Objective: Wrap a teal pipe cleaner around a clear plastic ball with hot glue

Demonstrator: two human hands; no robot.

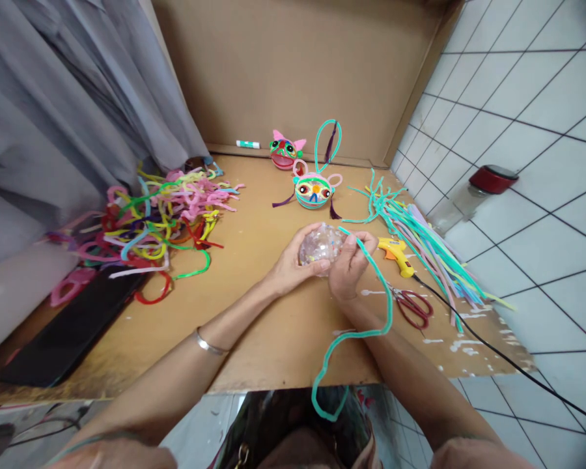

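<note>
A clear, roundish ball (317, 245) with small coloured specks is gripped by my left hand (293, 260), whose thumb lies along its near side. At the ball's right, my right hand (350, 264) pinches a long turquoise pipe cleaner (389, 299). One end of the pipe cleaner reaches the ball's top right; whether it is stuck there I cannot tell. Its long tail curves down over my right forearm and past the table's front edge. Just beyond the ball sits a decorated animal-face ornament (314, 192) with pink loop ears, a turquoise hanging loop and dark tassels.
A yellow glue gun (396, 255) and red-handled scissors (415, 309) lie right of my hands, near a pipe cleaner bundle (430, 241). Tangled pipe cleaners (161, 221) and a black flat object (73, 326) are left. Behind stand a pink-eared ornament (284, 151) and a marker (248, 144).
</note>
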